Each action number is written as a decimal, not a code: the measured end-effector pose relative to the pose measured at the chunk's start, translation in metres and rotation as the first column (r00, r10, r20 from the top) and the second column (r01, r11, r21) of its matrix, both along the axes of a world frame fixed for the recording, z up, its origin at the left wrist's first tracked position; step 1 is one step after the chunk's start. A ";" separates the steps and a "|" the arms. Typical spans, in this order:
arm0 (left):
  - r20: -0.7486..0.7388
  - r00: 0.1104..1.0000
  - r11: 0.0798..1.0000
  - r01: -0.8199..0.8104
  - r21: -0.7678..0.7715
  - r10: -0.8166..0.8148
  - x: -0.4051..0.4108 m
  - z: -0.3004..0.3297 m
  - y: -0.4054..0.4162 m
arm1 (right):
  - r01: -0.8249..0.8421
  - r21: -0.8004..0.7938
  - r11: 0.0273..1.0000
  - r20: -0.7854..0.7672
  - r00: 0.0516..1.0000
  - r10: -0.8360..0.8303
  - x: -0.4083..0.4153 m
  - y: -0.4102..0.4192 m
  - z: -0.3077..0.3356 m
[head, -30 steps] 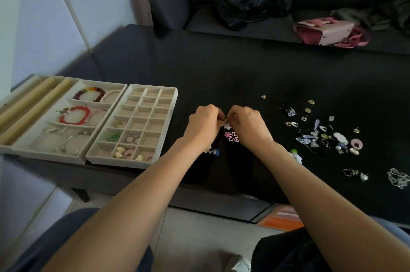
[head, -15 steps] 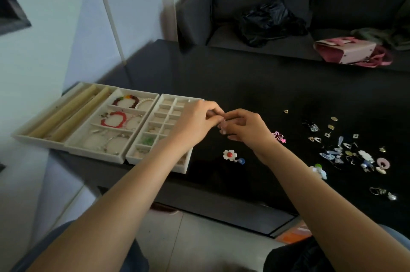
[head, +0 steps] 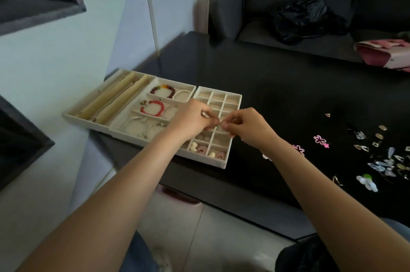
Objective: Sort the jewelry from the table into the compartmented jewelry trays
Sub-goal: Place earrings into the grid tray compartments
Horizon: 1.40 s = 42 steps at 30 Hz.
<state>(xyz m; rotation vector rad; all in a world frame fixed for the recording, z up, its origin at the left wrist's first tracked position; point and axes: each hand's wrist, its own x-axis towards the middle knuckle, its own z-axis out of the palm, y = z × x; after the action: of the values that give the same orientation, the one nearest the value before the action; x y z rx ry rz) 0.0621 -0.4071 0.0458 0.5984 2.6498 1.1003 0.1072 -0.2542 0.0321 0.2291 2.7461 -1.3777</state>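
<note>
A tiny piece of jewelry (head: 220,125), too small to be identified, is pinched between the curled fingertips of the left hand (head: 191,119) and the right hand (head: 248,127), which meet tip to tip. Directly beneath the fingers the grid tray (head: 230,97) is found, with pale and pink pieces seen in its compartments nearest the wrists. To the left of the left hand the bracelet tray (head: 124,134) is set, a red bracelet (head: 152,108) lying in it. Well to the right of the right hand, loose jewelry (head: 386,162) is scattered on the black table (head: 277,98), and pink flower earrings (head: 320,140) are seen closer in.
</note>
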 end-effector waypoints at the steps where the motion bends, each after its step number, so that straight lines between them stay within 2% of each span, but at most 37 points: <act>1: 0.029 1.000 1.000 0.001 -0.015 -0.001 -0.001 -0.002 -0.001 | -0.019 0.046 0.999 0.011 1.000 0.018 -0.002 -0.001 0.000; 5: 0.163 0.986 0.999 -0.007 -0.042 0.014 -0.004 -0.012 -0.003 | -0.107 0.318 0.942 0.065 0.994 0.091 -0.004 -0.005 0.000; 7: 0.134 0.991 0.996 0.012 -0.083 0.000 -0.003 -0.014 -0.001 | -0.104 0.466 0.879 0.045 0.995 0.094 -0.001 -0.008 0.000; 10: 0.036 0.999 0.988 0.044 -0.147 -0.039 -0.001 -0.013 0.003 | -0.118 0.556 0.823 0.031 0.992 0.121 0.002 -0.013 -0.001; 15: -0.055 0.994 0.965 0.076 -0.250 -0.092 0.004 -0.012 0.010 | -0.158 0.612 0.775 0.065 0.987 0.149 0.003 -0.017 -0.003; 26: -0.061 0.984 0.916 0.131 -0.379 -0.166 0.004 -0.020 0.014 | -0.260 0.649 0.715 0.187 0.965 0.182 -0.002 -0.014 -0.004; 35: -0.162 0.957 0.894 0.155 -0.421 -0.242 0.002 -0.021 0.013 | -0.218 0.648 0.730 0.143 0.976 0.165 -0.003 -0.009 -0.008; 42: -0.136 0.961 0.888 0.164 -0.431 -0.243 0.000 -0.021 0.013 | -0.270 0.706 0.655 0.195 0.963 0.187 -0.002 -0.012 -0.008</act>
<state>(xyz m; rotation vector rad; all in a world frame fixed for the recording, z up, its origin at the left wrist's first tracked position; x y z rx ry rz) 0.0621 -0.3937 0.0253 0.8962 2.7701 0.4138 0.1051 -0.2665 0.0243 -0.0265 2.9359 -0.1351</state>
